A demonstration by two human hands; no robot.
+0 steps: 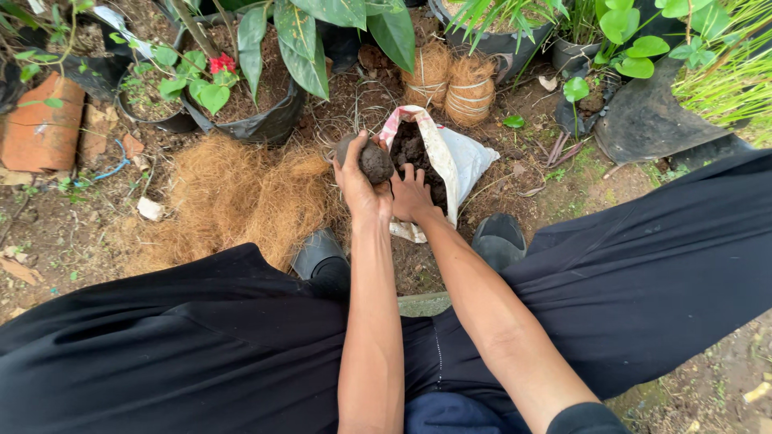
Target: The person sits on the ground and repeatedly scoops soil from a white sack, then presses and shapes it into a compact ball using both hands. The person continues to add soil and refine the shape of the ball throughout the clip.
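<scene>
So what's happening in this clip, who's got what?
A person sits low outdoors among potted plants. Their left hand holds a dark soil ball just above the ground. The right hand rests at the mouth of an open white sack of dark soil, fingers on the soil. A heap of coconut fibre lies to the left, and two fibre-wrapped balls stand behind the sack.

Coir pile lies by my left boot; brick, potted plants and two coir balls sit beyond.
</scene>
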